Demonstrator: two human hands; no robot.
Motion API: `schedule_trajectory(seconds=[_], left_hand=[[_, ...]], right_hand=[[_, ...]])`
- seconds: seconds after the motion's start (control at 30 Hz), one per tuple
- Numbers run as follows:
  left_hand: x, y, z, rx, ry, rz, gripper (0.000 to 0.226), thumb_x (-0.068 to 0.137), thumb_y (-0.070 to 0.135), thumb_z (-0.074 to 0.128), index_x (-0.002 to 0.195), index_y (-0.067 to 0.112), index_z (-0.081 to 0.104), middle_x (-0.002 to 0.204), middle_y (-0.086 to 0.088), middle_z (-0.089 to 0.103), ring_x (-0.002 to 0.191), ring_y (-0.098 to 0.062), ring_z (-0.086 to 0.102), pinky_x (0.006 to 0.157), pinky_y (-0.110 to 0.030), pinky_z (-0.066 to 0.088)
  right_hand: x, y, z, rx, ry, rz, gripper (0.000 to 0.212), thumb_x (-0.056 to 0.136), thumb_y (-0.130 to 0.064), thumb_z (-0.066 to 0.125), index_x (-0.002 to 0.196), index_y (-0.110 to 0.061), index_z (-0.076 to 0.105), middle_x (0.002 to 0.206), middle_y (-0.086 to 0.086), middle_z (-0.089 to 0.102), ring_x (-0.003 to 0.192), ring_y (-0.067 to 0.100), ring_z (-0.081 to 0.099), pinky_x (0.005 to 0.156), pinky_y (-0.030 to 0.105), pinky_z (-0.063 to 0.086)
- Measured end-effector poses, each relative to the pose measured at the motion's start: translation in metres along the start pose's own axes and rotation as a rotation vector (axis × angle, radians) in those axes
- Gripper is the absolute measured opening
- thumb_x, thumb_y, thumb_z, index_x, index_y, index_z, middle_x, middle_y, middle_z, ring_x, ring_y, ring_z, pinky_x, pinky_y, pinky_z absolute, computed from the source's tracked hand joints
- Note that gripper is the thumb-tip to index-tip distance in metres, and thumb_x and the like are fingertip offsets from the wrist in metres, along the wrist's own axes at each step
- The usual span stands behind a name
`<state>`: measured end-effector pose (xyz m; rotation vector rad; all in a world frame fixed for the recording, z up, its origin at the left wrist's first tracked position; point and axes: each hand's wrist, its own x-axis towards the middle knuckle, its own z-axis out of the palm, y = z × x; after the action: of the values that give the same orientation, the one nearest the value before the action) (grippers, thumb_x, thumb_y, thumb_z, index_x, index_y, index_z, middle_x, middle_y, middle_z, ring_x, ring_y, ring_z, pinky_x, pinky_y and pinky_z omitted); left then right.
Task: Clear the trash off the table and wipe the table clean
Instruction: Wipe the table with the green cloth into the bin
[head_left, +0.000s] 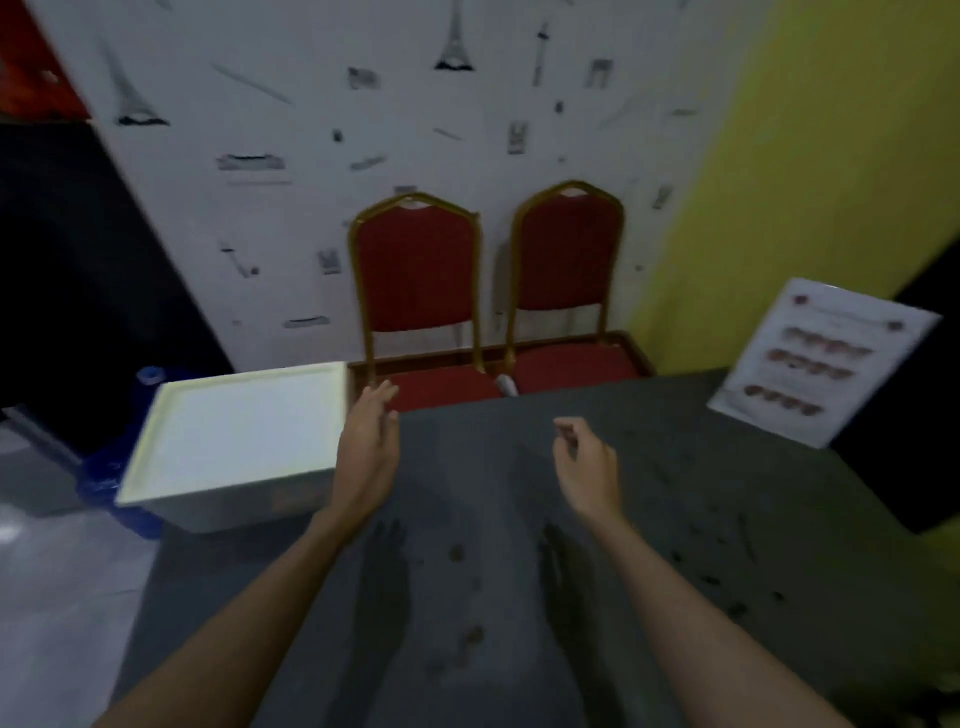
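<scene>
Head view shows crumbs scattered on the grey bench from about 6 to 3 o'clock; with no cloth in sight, bare-handed sweeping could push them off the edge onto the floor. The left hand hovers with fingers spread and empty, the right hand with fingers loosely curled, holding nothing visible.

Two bare forearms reach into view from the bottom edge, with no sleeves, watch, bracelet or gloves on them. The left hand and the right hand wear no rings. Motion blur softens the fingers.
</scene>
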<state>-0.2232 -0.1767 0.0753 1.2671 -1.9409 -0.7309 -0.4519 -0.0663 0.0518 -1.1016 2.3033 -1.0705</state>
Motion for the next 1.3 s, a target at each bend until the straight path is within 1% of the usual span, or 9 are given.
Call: schedule_trajectory(seconds=[0.2,0.3,0.47,0.57,0.7,0.9,1.0,1.17,1.3], left_hand=[[-0.030,0.114,0.131,-0.030,-0.167,0.027,0.039,0.100,0.013,0.042,0.138,0.006,0.047,0.153,-0.009,0.035,0.147,-0.025,0.018,0.118,-0.039,0.016],[-0.046,0.168,0.197,-0.030,-0.263,0.034,0.041,0.101,0.015,0.042,0.140,0.006,0.044,0.156,-0.010,0.029,0.148,-0.028,0.011,0.119,-0.042,0.014],[-0.077,0.242,0.280,-0.017,-0.520,0.071,0.046,0.101,0.021,0.043,0.144,0.009,0.036,0.161,-0.007,0.015,0.149,-0.026,0.000,0.120,-0.041,0.008],[-0.093,0.273,0.319,-0.029,-0.644,0.135,0.045,0.100,0.020,0.043,0.144,0.013,0.037,0.160,-0.005,0.016,0.149,-0.024,0.007,0.119,-0.039,0.012],[-0.109,0.306,0.368,-0.021,-0.789,0.291,0.044,0.099,0.015,0.045,0.143,0.013,0.039,0.157,-0.005,0.027,0.144,-0.023,0.026,0.114,-0.032,0.024],[-0.140,0.352,0.448,0.030,-0.937,0.385,0.055,0.099,0.022,0.047,0.148,0.009,0.028,0.159,-0.008,0.020,0.149,-0.025,0.005,0.119,-0.035,0.010],[-0.156,0.378,0.500,0.062,-0.985,0.414,0.059,0.098,0.026,0.047,0.149,0.009,0.024,0.160,-0.010,0.017,0.149,-0.027,0.002,0.122,-0.039,0.008],[-0.194,0.406,0.581,0.068,-1.012,0.349,0.058,0.098,0.026,0.047,0.150,0.015,0.023,0.161,-0.006,0.015,0.150,-0.023,-0.001,0.122,-0.047,0.010],[-0.218,0.404,0.634,0.113,-0.979,0.300,0.056,0.098,0.020,0.046,0.149,0.019,0.025,0.161,-0.003,0.013,0.149,-0.023,-0.003,0.122,-0.047,0.008]], right_hand=[[-0.002,0.099,-0.141,-0.112,0.137,0.017,0.028,0.092,-0.013,0.053,0.118,-0.015,0.060,0.111,0.007,0.068,0.104,0.023,0.063,0.081,0.029,0.047],[-0.003,0.147,-0.209,-0.192,0.173,0.048,0.030,0.092,-0.014,0.053,0.122,-0.015,0.058,0.114,0.007,0.066,0.109,0.025,0.059,0.083,0.030,0.045],[-0.016,0.213,-0.287,-0.256,0.262,0.147,0.034,0.094,-0.018,0.052,0.127,-0.015,0.052,0.126,0.008,0.060,0.120,0.027,0.048,0.094,0.036,0.042],[-0.032,0.249,-0.318,-0.276,0.313,0.214,0.040,0.093,-0.021,0.053,0.132,-0.016,0.047,0.130,0.008,0.056,0.123,0.026,0.045,0.097,0.038,0.042],[-0.058,0.301,-0.352,-0.240,0.394,0.345,0.048,0.094,-0.025,0.053,0.139,-0.016,0.038,0.138,0.009,0.048,0.125,0.029,0.040,0.100,0.042,0.041],[-0.071,0.389,-0.419,-0.308,0.340,0.509,0.058,0.092,-0.027,0.055,0.143,-0.015,0.030,0.145,0.012,0.039,0.129,0.035,0.034,0.102,0.045,0.038],[-0.070,0.445,-0.448,-0.325,0.301,0.546,0.063,0.092,-0.028,0.056,0.146,-0.016,0.025,0.146,0.013,0.037,0.129,0.036,0.034,0.101,0.048,0.038],[-0.061,0.536,-0.487,-0.480,0.027,0.528,0.074,0.092,-0.033,0.057,0.150,-0.026,0.011,0.152,0.010,0.029,0.136,0.036,0.029,0.102,0.050,0.039],[-0.052,0.601,-0.504,-0.605,-0.250,0.460,0.080,0.093,-0.045,0.051,0.151,-0.040,-0.006,0.162,0.006,0.005,0.146,0.035,0.010,0.114,0.053,0.021]])
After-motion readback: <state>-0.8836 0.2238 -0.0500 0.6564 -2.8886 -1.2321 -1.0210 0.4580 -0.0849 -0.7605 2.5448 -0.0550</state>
